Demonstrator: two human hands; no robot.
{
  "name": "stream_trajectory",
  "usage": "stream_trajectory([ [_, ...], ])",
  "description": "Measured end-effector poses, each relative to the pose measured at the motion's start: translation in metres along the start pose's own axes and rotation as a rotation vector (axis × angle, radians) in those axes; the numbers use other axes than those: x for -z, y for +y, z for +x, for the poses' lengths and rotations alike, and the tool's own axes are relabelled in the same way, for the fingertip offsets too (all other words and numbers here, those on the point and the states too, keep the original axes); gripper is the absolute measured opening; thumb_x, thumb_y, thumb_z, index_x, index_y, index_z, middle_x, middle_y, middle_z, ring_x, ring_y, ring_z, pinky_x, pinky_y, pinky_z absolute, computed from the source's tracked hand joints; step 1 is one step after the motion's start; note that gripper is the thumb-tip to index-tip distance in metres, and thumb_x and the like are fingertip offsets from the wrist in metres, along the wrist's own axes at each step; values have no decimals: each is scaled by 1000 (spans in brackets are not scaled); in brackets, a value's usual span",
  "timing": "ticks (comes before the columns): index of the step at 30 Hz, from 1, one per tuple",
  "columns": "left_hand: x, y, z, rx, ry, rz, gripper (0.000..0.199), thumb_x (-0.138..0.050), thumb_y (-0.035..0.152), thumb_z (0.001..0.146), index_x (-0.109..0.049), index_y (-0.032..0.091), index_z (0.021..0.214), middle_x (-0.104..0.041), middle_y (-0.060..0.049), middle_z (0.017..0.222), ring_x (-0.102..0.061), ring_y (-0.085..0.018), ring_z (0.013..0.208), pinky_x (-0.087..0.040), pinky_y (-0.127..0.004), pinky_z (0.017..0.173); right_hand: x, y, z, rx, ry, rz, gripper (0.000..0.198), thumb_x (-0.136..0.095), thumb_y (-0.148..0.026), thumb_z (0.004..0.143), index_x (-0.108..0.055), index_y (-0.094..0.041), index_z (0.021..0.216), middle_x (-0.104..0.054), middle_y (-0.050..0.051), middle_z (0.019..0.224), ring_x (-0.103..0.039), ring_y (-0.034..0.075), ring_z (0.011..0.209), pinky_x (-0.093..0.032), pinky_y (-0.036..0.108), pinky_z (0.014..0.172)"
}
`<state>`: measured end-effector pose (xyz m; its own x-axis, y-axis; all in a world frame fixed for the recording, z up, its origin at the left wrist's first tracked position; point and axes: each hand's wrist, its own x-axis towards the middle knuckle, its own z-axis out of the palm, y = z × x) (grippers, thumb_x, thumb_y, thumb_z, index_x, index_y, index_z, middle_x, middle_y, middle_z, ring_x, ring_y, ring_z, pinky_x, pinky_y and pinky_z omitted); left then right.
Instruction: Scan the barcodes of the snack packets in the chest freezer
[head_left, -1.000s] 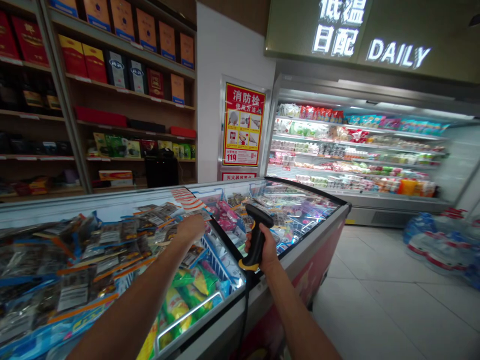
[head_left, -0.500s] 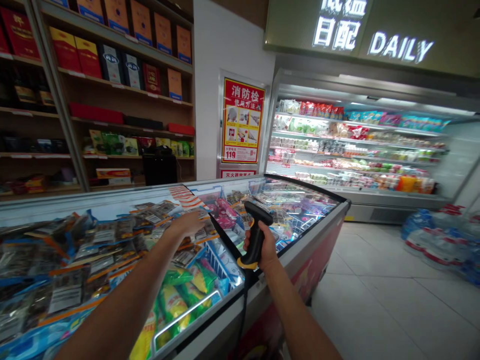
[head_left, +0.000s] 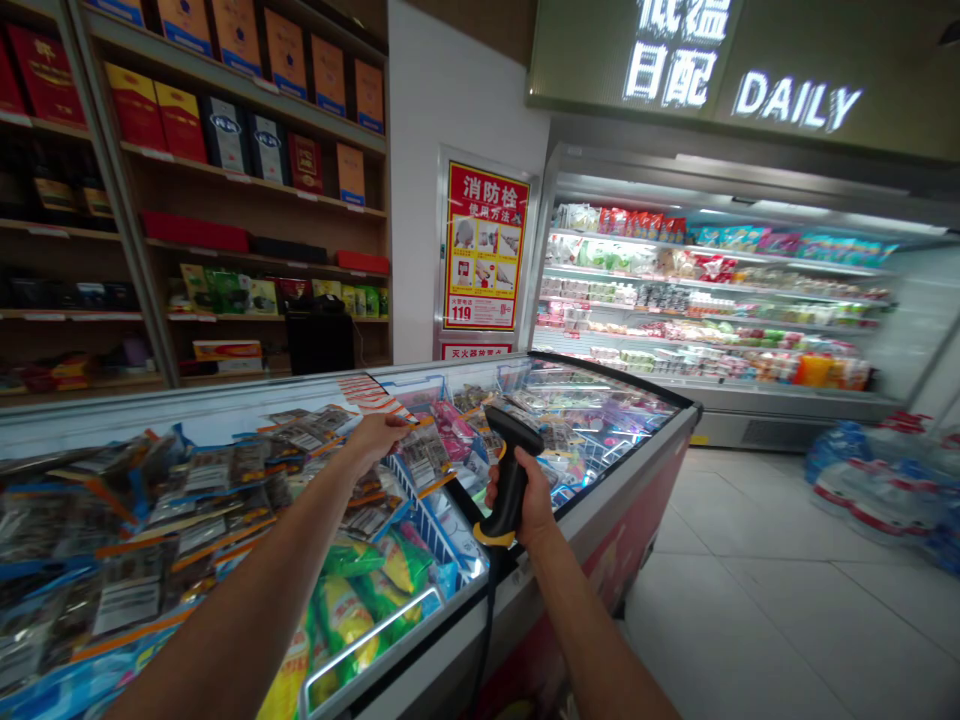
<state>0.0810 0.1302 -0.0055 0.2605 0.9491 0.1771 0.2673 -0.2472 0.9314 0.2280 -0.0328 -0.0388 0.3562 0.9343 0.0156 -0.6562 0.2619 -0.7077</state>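
My left hand [head_left: 377, 436] pinches the corner of a flat ice-cream-like packet [head_left: 424, 458] with a whitish printed label and an orange edge. The packet hangs over the freezer, its printed side towards me. My right hand [head_left: 534, 498] is wrapped round the handle of a black and yellow barcode scanner [head_left: 511, 470], whose cable drops down in front of the freezer. The scanner's head is up, just right of the packet and apart from it. Below my left hand lie more packets [head_left: 206, 470] of similar look, and green and yellow packets [head_left: 349, 610] fill a wire basket.
The chest freezer's glass lid [head_left: 592, 380] covers its far right part, with a black frame edge. Bundled water bottles [head_left: 870, 490] stand on the tiled floor at right. Shelves of boxes [head_left: 247, 190] rise behind at left, and a lit open fridge [head_left: 712, 290] at the back.
My left hand has lifted a packet out of the pile and brought it slightly up and right, near the scanner. My right hand with the scanner has barely moved.
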Motion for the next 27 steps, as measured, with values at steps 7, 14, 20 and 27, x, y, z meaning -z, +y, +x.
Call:
stream_trajectory([
  [7,-34,11,13,158,151,-550,12,-54,5,61,-49,14,56,-51,3,48,-51,-7,44,-45,-21,49,2,2,1,-45,-60,-12,28,-48,-42,66,-50,-15,62,-51,-2,46,-45,8,33,-37,20,34],
  [14,-78,14,6,198,158,-869,20,-46,-3,65,-46,15,57,-51,3,53,-54,-7,52,-48,-20,58,3,2,3,-56,-68,1,28,-47,-42,68,-49,-15,62,-51,-2,46,-44,8,33,-38,20,35],
  [20,-84,11,7,212,142,-905,19,-45,-3,68,-48,14,60,-53,1,59,-56,-6,57,-48,-19,62,4,3,4,-56,-69,-1,26,-48,-42,67,-50,-16,71,-50,-4,45,-44,8,33,-38,20,36],
  [27,-96,6,13,273,114,-720,26,-46,25,78,-49,14,101,-53,-6,99,-54,-14,82,-46,-33,69,3,1,3,-33,-22,20,28,-48,-43,66,-51,-16,74,-53,-2,47,-45,9,35,-36,20,33],
])
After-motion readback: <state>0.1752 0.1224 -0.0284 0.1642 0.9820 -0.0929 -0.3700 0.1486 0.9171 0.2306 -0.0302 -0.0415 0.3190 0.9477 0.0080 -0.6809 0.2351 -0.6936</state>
